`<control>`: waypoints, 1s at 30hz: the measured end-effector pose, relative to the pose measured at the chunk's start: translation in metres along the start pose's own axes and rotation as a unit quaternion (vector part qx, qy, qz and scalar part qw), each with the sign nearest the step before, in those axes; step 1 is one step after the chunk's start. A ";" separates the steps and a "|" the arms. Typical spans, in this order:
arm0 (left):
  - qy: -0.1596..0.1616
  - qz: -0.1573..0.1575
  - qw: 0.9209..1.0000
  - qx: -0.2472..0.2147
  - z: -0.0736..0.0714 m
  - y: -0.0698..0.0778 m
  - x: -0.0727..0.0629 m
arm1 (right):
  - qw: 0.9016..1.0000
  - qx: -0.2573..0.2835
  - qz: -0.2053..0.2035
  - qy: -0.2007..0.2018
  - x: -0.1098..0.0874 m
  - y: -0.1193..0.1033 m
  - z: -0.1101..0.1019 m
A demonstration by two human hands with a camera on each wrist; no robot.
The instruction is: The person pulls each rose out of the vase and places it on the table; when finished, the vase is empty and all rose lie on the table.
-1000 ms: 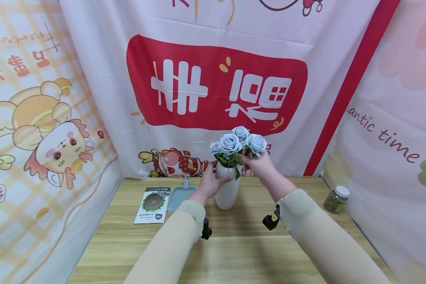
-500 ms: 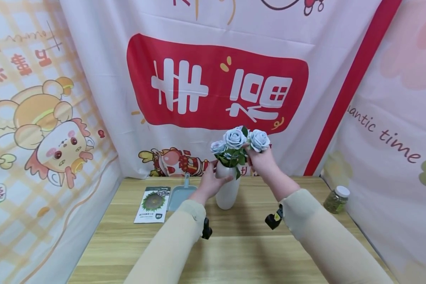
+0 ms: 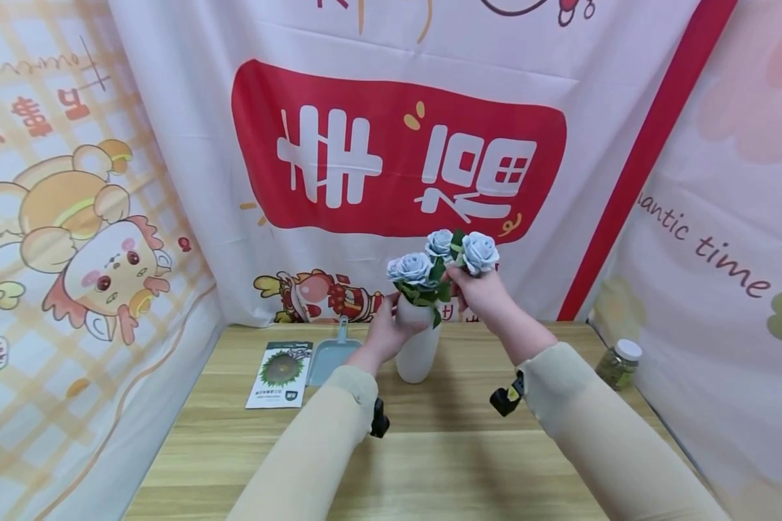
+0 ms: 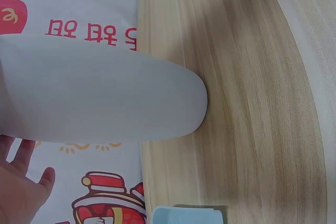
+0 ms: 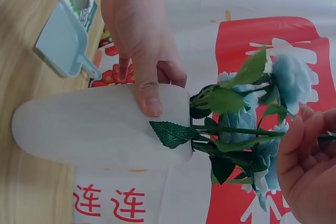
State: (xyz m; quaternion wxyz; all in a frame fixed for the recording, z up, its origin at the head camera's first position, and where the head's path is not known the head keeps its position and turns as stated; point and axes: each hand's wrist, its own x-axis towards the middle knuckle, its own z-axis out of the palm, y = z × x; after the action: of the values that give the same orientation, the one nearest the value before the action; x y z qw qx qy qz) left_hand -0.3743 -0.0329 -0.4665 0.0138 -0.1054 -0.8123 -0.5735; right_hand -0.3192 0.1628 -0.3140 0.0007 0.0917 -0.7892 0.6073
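A white vase (image 3: pixel 414 358) stands upright on the wooden table, with pale blue roses (image 3: pixel 412 269) and green leaves rising from its mouth. My left hand (image 3: pixel 389 334) grips it near the top from the left side. In the right wrist view, the left thumb (image 5: pixel 147 90) lies across the vase's upper wall, just above a leaf (image 5: pixel 172 134) hanging over the rim. My right hand (image 3: pixel 486 294) pinches the stem of one rose (image 3: pixel 480 252) close under its bloom, right of the others. That stem (image 5: pixel 236 130) runs down to the vase mouth. Its lower end is hidden inside.
Left of the vase lie a blue-grey dustpan (image 3: pixel 331 360) and a packet with a green-edged round picture (image 3: pixel 280 373). A jar with a white lid (image 3: pixel 619 364) stands at the table's right edge. Printed cloths (image 3: pixel 189 181) hang close behind and at both sides.
My right hand has moved right and slightly up with its rose, which now stands apart from the others. The other blooms have shifted in the vase. My left hand stays on the vase.
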 end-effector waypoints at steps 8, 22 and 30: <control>0.000 0.006 1.000 0.000 0.000 0.002 -0.001 | 0.999 0.014 -0.029 0.032 -0.006 -0.007 -0.004; 0.006 0.010 1.000 0.008 0.003 0.005 -0.005 | 0.986 0.000 -0.154 0.059 -0.057 -0.055 -0.047; 0.013 -0.002 1.000 0.013 0.004 0.004 -0.003 | 0.966 0.023 -0.212 0.148 -0.095 -0.068 -0.095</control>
State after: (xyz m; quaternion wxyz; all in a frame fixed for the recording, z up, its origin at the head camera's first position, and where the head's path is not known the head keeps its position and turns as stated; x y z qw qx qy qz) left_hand -0.3704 -0.0281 -0.4641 0.0250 -0.0960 -0.8197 -0.5641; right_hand -0.2266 0.2509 -0.2349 0.2438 0.1657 -0.7290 0.6178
